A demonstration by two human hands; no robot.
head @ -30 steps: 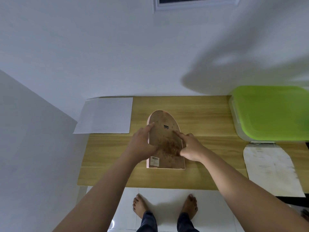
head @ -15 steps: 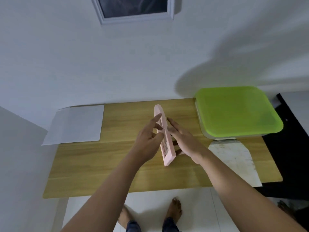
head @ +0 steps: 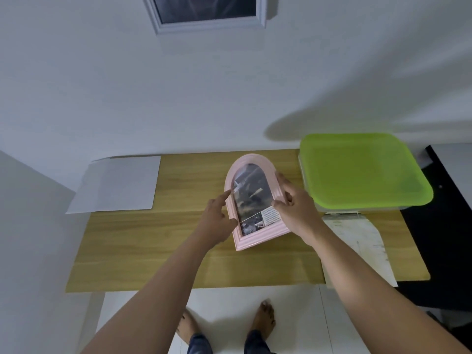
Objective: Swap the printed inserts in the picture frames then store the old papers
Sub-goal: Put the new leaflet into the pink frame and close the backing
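1. The right grip (head: 296, 213) grasps the frame (head: 251, 238) by its right edge, thumb curled onto the pink front rim and the other fingers wrapped behind.
2. The left grip (head: 215, 221) is released: its index fingertip touches the frame's left rim and the thumb lies against the lower left side, with the fingers fairly straight.
3. The frame is pink and arched. It faces up towards the camera between the two grips, over the middle of the surface (head: 143, 246), with its arch pointing to the wall and its base corner tipped towards the near edge. Whether the base touches the surface I cannot tell.
4. An insert (head: 251, 198) shows through the front: a dark photo with a small block of text at the lower right.
5. A white sheet (head: 120, 185) lies flat at the far left corner of the surface, overhanging the left edge.
6. A box (head: 362, 172) with a green lid sits at the far right corner.
7. An arched paper (head: 357, 241), pale with faint marks, lies just in front of the box and reaches past the near edge.
8. Two bare feet (head: 263, 318) stand on the white floor below.
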